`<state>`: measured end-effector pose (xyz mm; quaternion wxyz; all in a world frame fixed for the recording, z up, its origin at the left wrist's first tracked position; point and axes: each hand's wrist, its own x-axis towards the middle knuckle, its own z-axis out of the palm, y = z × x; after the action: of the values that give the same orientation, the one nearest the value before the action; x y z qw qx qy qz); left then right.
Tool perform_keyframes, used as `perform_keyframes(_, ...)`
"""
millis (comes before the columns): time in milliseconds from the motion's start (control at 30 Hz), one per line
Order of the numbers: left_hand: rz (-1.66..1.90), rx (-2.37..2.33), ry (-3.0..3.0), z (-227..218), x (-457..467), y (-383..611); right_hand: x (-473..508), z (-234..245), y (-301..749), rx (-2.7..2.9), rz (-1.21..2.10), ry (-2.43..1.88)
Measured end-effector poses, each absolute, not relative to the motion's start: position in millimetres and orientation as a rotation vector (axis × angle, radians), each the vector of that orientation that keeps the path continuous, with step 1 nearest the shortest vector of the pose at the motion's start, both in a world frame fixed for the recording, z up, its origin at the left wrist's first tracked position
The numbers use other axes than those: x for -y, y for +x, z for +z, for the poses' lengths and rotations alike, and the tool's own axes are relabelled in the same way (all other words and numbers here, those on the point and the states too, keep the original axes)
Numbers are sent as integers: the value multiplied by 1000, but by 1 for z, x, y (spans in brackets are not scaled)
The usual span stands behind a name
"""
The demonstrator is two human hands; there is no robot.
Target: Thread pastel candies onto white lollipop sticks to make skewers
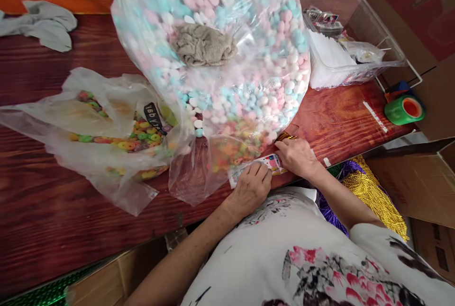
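Observation:
My left hand [251,188] and my right hand [296,157] rest at the near edge of the wooden table [53,211], both with fingers curled on a small printed packet [270,163] lying flat there. The packet is white with coloured marks and partly hidden by the hands. Just above it lies a big clear bag [227,45] full of pink, blue and white candies, with a crumpled beige cloth [204,44] on top. A second clear bag [106,130] with multicoloured ring candies lies to the left.
A clear plastic tray [359,17] with white sheets and small packets stands at the back right. A green tape roll [405,108] lies by the right edge. Grey gloves [46,24] sit at the back left. Cardboard boxes [419,12] and gold beads [373,192] are on the right.

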<state>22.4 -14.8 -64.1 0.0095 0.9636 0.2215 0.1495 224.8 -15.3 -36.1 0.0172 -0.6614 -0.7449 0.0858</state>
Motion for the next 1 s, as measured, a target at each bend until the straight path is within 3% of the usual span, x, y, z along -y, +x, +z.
perform_keyframes(200, 284, -724, 3106, -65, 11, 28, -10, -31, 219, 2476, 245, -1959)
perform_keyframes(367, 308, -850, 3135, -63, 10, 28, -6, -21, 258, 2144, 129, -2178)
perform_keyframes(533, 292, -1000, 3056, -59, 13, 23, 8, -39, 306, 1812, 85, -2022)
perform_keyframes(700, 338, -1030, 3031, -58, 12, 27, 6, -56, 303, 1800, 229, -2184)
perform_keyframes(800, 424, -1013, 3068, -60, 9, 31, 3, -54, 291, 1901, 379, -2058)
perform_keyframes(1000, 721, -783, 2894, -55, 12, 19, 44, -33, 300, 1771, 175, -2074)
